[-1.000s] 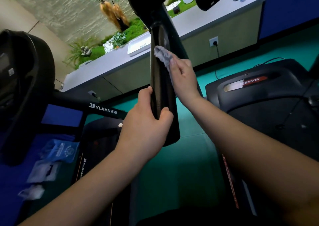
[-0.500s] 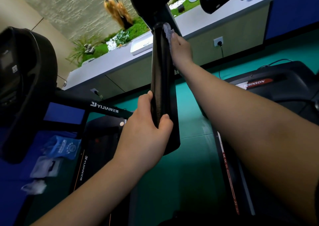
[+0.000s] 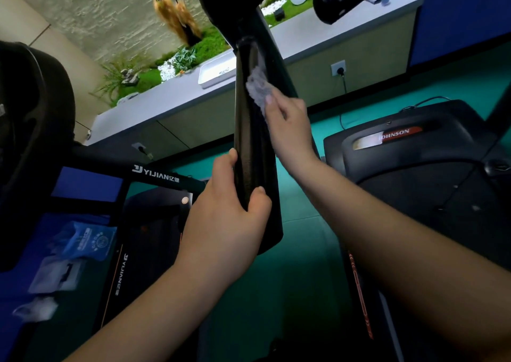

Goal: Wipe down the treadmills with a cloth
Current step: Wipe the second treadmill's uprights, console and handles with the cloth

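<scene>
Grip: left hand [image 3: 226, 218] wrapped round the lower end of black handrail [image 3: 246, 140]; right hand [image 3: 290, 124] pinches grey cloth [image 3: 257, 85], pressed to the rail's upper part
Johnson treadmill [image 3: 414, 162], right: wiped or not, cannot tell
Yijian treadmill [image 3: 154, 172], left: likewise
Handrail: wipe judged under way, lower stretch remaining
</scene>
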The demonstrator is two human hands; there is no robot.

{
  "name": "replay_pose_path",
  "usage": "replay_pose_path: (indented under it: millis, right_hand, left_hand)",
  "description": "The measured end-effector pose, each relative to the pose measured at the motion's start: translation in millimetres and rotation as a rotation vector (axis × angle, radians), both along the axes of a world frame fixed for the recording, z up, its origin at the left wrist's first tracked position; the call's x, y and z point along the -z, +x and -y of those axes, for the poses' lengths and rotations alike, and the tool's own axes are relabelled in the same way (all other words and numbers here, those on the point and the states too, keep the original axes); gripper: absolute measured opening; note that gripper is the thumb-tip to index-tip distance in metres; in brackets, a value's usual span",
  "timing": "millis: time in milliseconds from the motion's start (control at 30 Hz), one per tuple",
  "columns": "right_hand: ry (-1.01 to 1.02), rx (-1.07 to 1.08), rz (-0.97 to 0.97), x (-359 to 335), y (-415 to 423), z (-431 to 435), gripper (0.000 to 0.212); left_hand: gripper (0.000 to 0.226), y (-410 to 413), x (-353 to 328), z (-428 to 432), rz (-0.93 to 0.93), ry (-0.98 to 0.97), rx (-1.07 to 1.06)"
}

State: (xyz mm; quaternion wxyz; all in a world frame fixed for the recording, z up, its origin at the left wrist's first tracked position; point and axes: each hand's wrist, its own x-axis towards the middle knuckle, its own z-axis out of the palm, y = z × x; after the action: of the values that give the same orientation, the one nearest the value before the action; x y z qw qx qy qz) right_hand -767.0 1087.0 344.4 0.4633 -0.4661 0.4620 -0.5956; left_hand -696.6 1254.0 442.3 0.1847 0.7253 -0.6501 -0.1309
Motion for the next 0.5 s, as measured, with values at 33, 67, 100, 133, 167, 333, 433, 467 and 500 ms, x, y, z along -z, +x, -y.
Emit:
replay_pose_path:
  millis: [33, 67, 100, 133, 167, 333, 433, 467, 500]
  right_hand:
    - [-0.056, -0.021, -0.030, -4.5, 0.1, 13.5, 0.044]
    - [-0.110, -0.041, -0.052, -9.7, -0.6, 26.5, 0.047]
    - [-0.134, -0.052, -0.072, -12.5, -0.5, 42.6, 0.048]
    - [-0.132, -0.068, -0.098, -15.9, -0.3, 59.0, 0.048]
    - [-0.096, -0.074, -0.133, -20.1, 0.1, 72.7, 0.047]
    - [0.003, -0.075, -0.204, -26.3, 4.2, 118.9, 0.039]
    - [0.024, -0.069, -0.151, -25.3, 3.6, 130.8, 0.041]
    - [0.035, -0.070, -0.133, -25.2, 2.9, 132.4, 0.040]
    - [0.051, -0.076, -0.109, -24.1, 2.2, 134.2, 0.040]
  left_hand:
    - [0.054, 0.2, 0.4, 0.3, 0.003, -0.003, 0.004]
    - [0.056, 0.5, 0.4, 0.4, 0.002, -0.004, 0.006]
    - [0.058, 0.6, 0.1, 0.6, -0.005, -0.002, 0.009]
    - [0.059, 1.2, -0.2, 0.9, -0.018, 0.002, 0.011]
    - [0.059, 2.1, -0.6, 1.1, -0.033, 0.006, 0.013]
    - [0.054, 4.7, -1.3, 0.5, -0.055, -0.010, 0.016]
    - [0.059, 1.9, -1.7, 0.4, -0.048, -0.015, 0.013]
    - [0.059, 1.7, -1.4, 0.5, -0.045, -0.015, 0.012]
    - [0.059, 2.0, -1.1, 0.5, -0.043, -0.015, 0.014]
